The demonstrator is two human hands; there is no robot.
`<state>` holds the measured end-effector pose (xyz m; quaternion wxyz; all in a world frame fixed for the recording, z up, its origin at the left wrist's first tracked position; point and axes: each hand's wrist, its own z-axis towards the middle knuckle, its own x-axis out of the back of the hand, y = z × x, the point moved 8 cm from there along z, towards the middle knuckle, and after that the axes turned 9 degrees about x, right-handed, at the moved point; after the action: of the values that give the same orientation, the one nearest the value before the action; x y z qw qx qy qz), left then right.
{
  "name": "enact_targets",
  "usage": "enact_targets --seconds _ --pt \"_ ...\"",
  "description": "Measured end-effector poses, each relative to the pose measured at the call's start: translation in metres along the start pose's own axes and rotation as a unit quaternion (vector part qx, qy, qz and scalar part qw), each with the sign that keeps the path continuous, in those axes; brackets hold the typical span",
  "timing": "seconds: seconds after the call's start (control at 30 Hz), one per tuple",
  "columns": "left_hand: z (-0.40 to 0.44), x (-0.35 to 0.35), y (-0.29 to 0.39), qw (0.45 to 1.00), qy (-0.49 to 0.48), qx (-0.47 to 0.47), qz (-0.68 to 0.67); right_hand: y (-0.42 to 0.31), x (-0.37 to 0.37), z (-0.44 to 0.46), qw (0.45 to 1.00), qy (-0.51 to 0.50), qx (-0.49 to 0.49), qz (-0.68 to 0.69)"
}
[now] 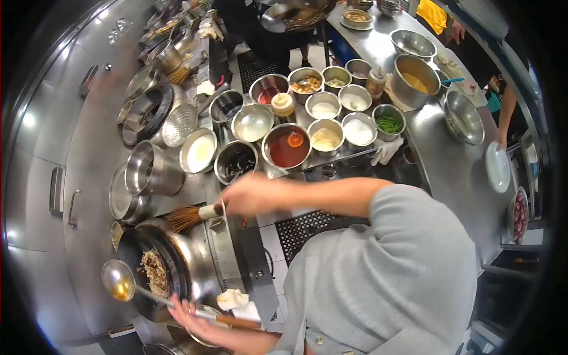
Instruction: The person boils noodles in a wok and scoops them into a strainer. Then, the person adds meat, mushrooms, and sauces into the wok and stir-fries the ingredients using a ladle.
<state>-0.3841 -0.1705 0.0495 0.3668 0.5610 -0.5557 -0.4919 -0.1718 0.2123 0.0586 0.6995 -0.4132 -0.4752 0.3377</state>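
Observation:
My left hand [192, 319] is around the metal shaft of a ladle [163, 300], near its wooden handle. Yellowish liquid sits in the ladle's bowl, over the left edge of a dark wok [133, 254]. Browned, chopped food [155, 273] lies in the wok. My right hand [251, 194] is blurred, at the end of a bamboo brush's [186, 218] white-wrapped handle; its fingers are too smeared to show their grip. Just above this hand are a bowl of dark contents [236, 162] and a bowl of red liquid [286, 145].
Seasoning bowls [325, 135] and a squeeze bottle [283, 105] crowd the counter. Left stand metal pots [151, 170] and a strainer [179, 125]. A white cloth [233, 299] lies by my left forearm. At right, another person's hand [502, 141] holds a white plate [497, 167].

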Motion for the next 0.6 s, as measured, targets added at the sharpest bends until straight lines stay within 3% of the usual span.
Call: enact_targets --seconds 0.03,0.07,0.1,0.17,0.23,0.3,0.37,0.47,0.5,0.57,0.6 --pt "-0.024 0.008 0.001 1.0 0.01 0.001 0.002 0.055 0.071 -0.054 0.98 0.164 0.112 -0.021" --pt "-0.048 0.016 0.002 1.0 0.019 0.003 0.004 0.084 0.141 -0.117 0.908 0.341 -0.02 -0.243" --pt "-0.046 0.054 -0.016 0.988 -0.119 0.076 -0.06 0.172 0.199 -0.192 0.886 0.418 -0.168 -0.108" --pt "-0.099 0.041 -0.017 0.997 -0.039 0.063 -0.01 0.183 0.277 -0.306 0.847 0.437 -0.166 -0.254" --pt "-0.139 0.033 -0.038 0.995 -0.019 0.098 -0.005 0.184 0.27 -0.327 0.864 0.199 -0.369 -0.279" --pt "-0.171 0.015 -0.064 0.989 -0.02 0.146 -0.014 0.209 0.262 -0.299 0.908 0.253 -0.245 -0.225" --pt "-0.208 -0.002 -0.101 0.977 -0.028 0.209 -0.036 0.257 0.274 -0.295 0.893 0.354 -0.184 -0.208" --pt "-0.257 -0.025 -0.154 0.935 -0.088 0.33 -0.099 0.228 0.318 -0.336 0.772 0.584 -0.216 -0.131" --pt "-0.27 -0.04 -0.171 0.909 -0.122 0.376 -0.128 0.237 0.329 -0.35 0.763 0.579 -0.232 -0.172" --pt "-0.295 -0.088 -0.191 0.841 -0.206 0.465 -0.183 0.239 0.337 -0.347 0.795 0.531 -0.213 -0.2" --pt "-0.302 -0.098 -0.203 0.849 -0.197 0.472 -0.131 0.244 0.339 -0.342 0.823 0.504 -0.189 -0.183"
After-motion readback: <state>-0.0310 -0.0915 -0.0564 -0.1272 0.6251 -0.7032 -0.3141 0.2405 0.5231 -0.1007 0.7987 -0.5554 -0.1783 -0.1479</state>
